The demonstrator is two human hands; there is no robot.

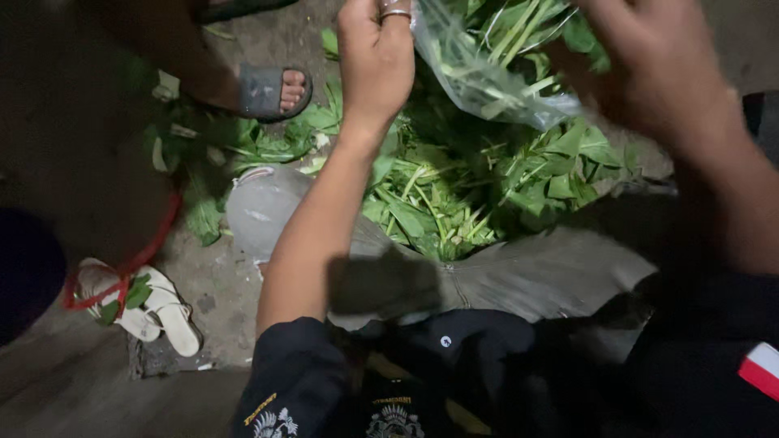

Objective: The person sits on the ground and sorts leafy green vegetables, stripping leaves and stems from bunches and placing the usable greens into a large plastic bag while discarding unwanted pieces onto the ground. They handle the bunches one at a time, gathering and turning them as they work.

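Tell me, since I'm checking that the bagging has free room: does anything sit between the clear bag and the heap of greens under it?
Nothing visible does. The left hand and right hand hold the clear plastic bag, already part-filled with stems, directly above the heap of leafy greens. Only open air separates them; the sandalled foot stands off to the left.

1 plastic bag [479, 73], 2 hands [375, 57], 3 sandals [264, 91]

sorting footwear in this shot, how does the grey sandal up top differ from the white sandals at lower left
The grey sandal is worn, toes showing at its open front; the white sandals are empty. The grey one shows singly, while the white ones lie as a pair with a leaf and a red band over them. Both rest on the bare ground beside scattered greens.
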